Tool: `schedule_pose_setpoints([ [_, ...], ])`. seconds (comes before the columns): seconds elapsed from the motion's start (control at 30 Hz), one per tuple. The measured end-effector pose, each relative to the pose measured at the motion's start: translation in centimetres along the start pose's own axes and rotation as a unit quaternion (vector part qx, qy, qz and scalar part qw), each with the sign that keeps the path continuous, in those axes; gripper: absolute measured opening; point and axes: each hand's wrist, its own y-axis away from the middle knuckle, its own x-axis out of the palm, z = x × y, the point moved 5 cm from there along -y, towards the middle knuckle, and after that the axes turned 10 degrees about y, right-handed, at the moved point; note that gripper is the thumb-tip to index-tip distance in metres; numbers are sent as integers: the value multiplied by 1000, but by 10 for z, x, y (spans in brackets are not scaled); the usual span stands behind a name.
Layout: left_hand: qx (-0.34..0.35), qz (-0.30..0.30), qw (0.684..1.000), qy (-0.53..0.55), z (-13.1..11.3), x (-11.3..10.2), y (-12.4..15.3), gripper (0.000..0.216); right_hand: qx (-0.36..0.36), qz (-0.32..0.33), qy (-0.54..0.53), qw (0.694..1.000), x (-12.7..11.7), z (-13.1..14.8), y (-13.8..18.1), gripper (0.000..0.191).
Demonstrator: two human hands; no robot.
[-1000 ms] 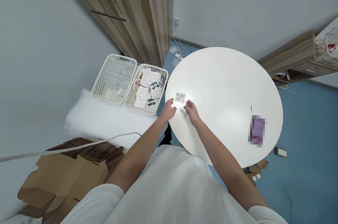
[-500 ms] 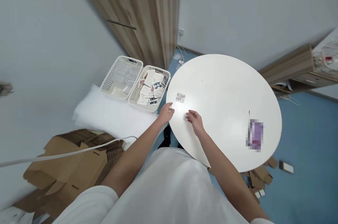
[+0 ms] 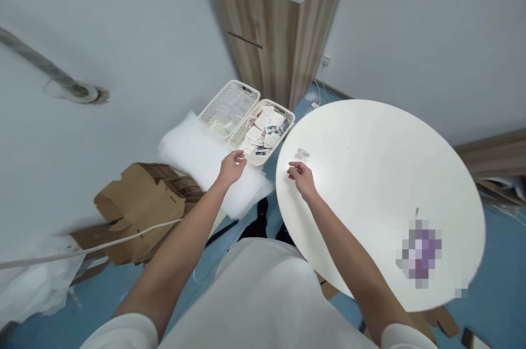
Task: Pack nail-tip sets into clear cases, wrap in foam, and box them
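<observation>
A small clear blister pack (image 3: 303,154) lies on the round white table (image 3: 382,184) near its left edge. My right hand (image 3: 299,175) rests just in front of the pack, fingers loosely curled and empty. My left hand (image 3: 232,165) hovers off the table over the white foam sheets (image 3: 205,157), palm up, fingers apart, holding nothing. It is close to the white basket (image 3: 263,131) filled with cards and small packs.
A second white basket (image 3: 228,108) of clear trays sits beside the first. Flattened cardboard boxes (image 3: 139,209) lie at the left. A wooden cabinet (image 3: 279,36) stands behind. A blurred purple object (image 3: 419,253) rests on the table's near right.
My left hand has left the table edge and swung left toward the baskets. My right hand has drawn back a little from the blister pack. The view has turned left.
</observation>
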Motion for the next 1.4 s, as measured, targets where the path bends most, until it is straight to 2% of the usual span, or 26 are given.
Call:
schedule_pose_setpoints([
  [0.07, -24, -17, 999, 32, 2, -16, -16, 39, -24, 25, 33, 999, 20, 16, -17, 30],
  [0.17, -99, -69, 983, 135, 12, -35, -47, 40, -62, 61, 112, 990, 53, 38, -50, 30],
  [0.27, -137, -93, 963, 215, 24, -46, -83, 43, -106, 88, 218, 966, 85, 59, -87, 31],
  [0.37, -150, -80, 954, 248, 36, -53, -119, 48, -153, 92, 315, 932, 116, 79, -123, 32],
  [0.5, -172, -31, 947, 271, 51, -47, -160, 48, -205, 72, 415, 884, 157, 98, -166, 33],
  [0.67, -187, 7, 931, 313, 56, -20, -192, 45, -230, 20, 505, 832, 196, 104, -214, 38],
  [0.8, -185, 30, 922, 339, 58, -2, -205, 44, -214, 20, 570, 793, 210, 98, -247, 41],
  [0.9, -181, 25, 923, 340, 63, 2, -209, 44, -208, 32, 613, 762, 216, 93, -263, 39],
  [1.13, -171, 26, 929, 326, 64, 1, -206, 44, -194, 14, 690, 697, 223, 87, -268, 30],
  [1.27, -174, 27, 934, 312, 61, 0, -204, 46, -205, 15, 698, 686, 224, 90, -266, 27],
  [1.4, -181, 27, 933, 309, 57, -1, -201, 46, -216, 26, 679, 701, 223, 91, -257, 29],
])
